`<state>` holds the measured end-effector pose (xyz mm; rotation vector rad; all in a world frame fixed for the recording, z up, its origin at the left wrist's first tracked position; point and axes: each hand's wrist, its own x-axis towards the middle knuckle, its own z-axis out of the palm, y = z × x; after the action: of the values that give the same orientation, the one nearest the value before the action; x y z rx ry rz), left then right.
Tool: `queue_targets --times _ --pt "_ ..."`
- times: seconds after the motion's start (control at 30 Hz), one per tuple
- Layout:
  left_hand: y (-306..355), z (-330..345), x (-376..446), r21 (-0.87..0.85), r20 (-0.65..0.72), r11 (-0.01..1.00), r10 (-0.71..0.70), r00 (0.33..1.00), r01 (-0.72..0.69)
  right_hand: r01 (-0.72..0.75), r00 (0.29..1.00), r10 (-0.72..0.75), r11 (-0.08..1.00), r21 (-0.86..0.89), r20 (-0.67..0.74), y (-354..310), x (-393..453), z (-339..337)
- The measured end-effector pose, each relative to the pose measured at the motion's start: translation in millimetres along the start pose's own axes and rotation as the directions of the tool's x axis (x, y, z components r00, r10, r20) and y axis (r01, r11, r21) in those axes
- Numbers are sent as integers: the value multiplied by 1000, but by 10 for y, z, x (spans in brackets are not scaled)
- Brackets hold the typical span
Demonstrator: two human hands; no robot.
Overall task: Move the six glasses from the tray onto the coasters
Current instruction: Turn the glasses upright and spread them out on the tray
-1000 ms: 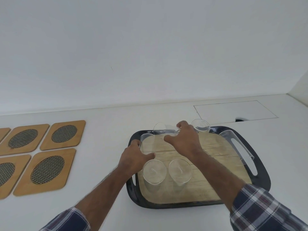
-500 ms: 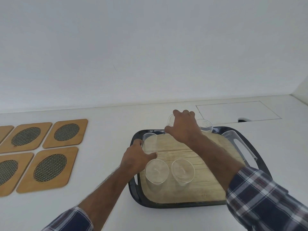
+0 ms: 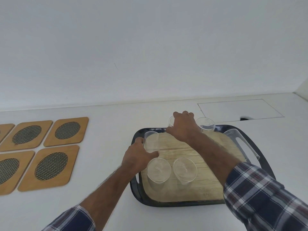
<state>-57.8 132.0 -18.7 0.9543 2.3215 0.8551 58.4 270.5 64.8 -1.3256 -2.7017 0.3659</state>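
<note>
Clear glasses are standing on the dark tray (image 3: 265, 165) with its wood-look floor, near the worktop's (image 3: 108, 130) right end. The right hand (image 3: 183, 129) is wrapping around the glass at the tray's far edge (image 3: 170, 121), fingers curled over it. The left hand (image 3: 138, 155) is gripping the glass at the tray's far-left corner (image 3: 150, 140). Two near glasses (image 3: 159, 170) are sitting beside each other toward the tray's near-left part. Wooden coasters (image 3: 50, 167) are lying along the worktop's left edge, well apart from the tray.
</note>
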Motion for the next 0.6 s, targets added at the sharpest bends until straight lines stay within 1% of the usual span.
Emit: queue_targets --times 0.2,0.37,0.47,0.6 --pt "12 -12 -9 1 17 1000 -4 1000 4 8 999 -8 1000 -11 34 -20 25 34" --pt "56 -23 -32 -14 20 1000 -19 1000 19 6 1000 -6 1000 13 -2 2 -3 42" --pt "94 -31 -38 -29 26 999 -36 999 36 38 992 -28 996 86 -120 26 -57 -48" --pt "154 -45 -28 -83 59 993 -83 995 88 126 940 -48 969 211 -338 60 -177 -259"
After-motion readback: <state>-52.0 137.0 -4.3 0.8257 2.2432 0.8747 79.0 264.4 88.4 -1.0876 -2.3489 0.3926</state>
